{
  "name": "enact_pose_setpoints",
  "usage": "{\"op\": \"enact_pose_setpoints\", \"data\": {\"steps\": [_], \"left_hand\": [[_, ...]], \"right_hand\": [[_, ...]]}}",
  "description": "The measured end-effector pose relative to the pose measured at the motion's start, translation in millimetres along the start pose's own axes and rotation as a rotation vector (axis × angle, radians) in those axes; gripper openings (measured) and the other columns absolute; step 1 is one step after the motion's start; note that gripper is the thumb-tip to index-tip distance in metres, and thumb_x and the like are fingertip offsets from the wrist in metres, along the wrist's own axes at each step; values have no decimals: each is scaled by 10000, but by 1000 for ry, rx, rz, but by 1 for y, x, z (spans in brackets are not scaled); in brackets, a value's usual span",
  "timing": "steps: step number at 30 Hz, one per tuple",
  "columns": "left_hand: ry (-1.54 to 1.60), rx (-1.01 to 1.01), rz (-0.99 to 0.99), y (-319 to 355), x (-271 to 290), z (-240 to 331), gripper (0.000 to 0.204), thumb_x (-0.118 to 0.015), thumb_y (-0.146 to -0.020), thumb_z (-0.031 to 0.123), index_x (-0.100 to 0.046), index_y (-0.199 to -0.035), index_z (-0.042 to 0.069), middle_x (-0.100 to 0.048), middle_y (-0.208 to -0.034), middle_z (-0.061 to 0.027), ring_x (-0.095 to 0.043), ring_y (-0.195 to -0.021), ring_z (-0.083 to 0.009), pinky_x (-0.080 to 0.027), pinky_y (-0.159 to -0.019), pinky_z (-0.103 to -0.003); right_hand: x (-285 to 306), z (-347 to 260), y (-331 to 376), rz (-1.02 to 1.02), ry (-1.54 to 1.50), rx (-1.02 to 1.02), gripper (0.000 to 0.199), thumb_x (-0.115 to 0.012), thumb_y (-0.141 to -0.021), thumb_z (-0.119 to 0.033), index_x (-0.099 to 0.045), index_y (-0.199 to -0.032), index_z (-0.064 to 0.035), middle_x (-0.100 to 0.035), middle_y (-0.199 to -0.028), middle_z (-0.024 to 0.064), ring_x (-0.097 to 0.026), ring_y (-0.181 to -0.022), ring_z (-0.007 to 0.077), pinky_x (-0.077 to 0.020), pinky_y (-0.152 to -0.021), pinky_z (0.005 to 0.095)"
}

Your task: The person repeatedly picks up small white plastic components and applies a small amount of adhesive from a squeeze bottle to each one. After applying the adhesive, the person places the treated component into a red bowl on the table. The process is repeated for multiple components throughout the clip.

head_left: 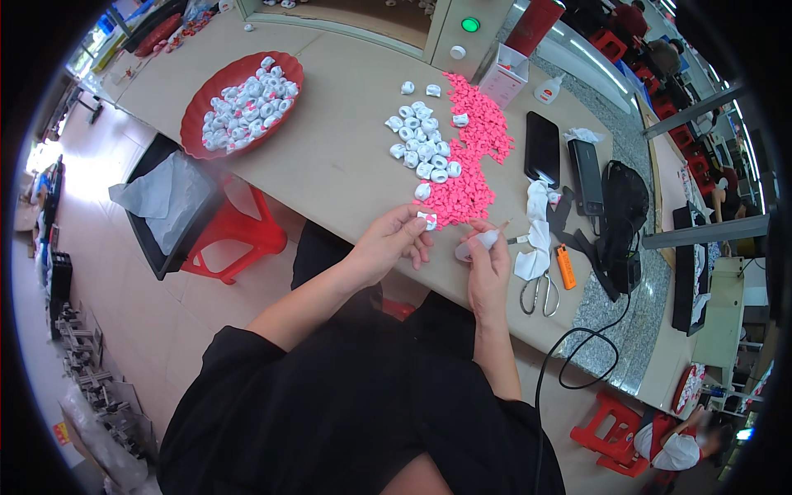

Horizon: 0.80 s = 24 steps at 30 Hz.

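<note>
Pinched in my left hand [393, 241] is a small white piece [426, 221] with a pink part on its face, held over the table's near edge. My right hand [490, 276] is closed around a small whitish squeeze bottle [478, 246], a short way to the right of that piece. Beyond both hands spreads a heap of tiny pink parts [470, 186]. Along its left side lies a loose group of white ring-like pieces [425, 142]. One similar white piece [422, 191] rests just beyond my left fingers.
A red scalloped bowl [192, 136] of white pieces stands at the left. To the right lie a phone [542, 140], a black power bank [585, 177], an orange lighter [565, 267], scissors [542, 299] and a white bottle [548, 89]. A black cable [540, 388] hangs beside me.
</note>
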State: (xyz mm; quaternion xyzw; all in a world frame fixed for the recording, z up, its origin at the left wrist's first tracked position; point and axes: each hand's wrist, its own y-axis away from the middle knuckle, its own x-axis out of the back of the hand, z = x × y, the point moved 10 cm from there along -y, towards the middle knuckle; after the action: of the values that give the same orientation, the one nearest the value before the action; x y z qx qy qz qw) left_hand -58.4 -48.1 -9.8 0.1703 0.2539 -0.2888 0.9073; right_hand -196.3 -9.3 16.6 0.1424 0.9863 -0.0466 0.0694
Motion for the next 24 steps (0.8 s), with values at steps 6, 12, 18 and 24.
{"op": "enact_pose_setpoints", "data": {"steps": [6,12,18,24], "left_hand": [[27,-67,70,11,11,18,246,-478,-921,203,-447,-1091,28,-537,-813,-67,-561,-647,-126,-463,-524,-227],[-729,-676,661,39,95,161,283,-533,-892,204,-503,-1080,-5,-571,-903,-82,-531,-716,-113,-435,-636,-247],[-1561,-834,1228,80,140,249,361,-571,-837,144,-500,-1163,4,-548,-965,-134,-539,-781,-251,-431,-723,-324],[-1036,-376,137,35,-19,74,550,-630,-771,48,-409,-1274,63,-513,-1087,-75,-479,-766,-111,-431,-669,-230]], "right_hand": [[-19,-10,-8,-80,365,175,290,-632,-781,-28,-545,-1056,9,-562,-974,59,-535,-898,134,-425,-804,268],[-8,-10,-2,9,426,153,338,-663,-725,-37,-566,-1046,9,-591,-971,101,-564,-913,192,-427,-831,298],[-11,-25,-3,-30,569,247,333,-687,-717,-79,-568,-1018,3,-584,-949,100,-568,-881,188,-445,-795,299],[-7,-16,7,-10,304,79,341,-719,-720,-112,-575,-988,42,-616,-856,79,-590,-743,132,-474,-667,254]]}}
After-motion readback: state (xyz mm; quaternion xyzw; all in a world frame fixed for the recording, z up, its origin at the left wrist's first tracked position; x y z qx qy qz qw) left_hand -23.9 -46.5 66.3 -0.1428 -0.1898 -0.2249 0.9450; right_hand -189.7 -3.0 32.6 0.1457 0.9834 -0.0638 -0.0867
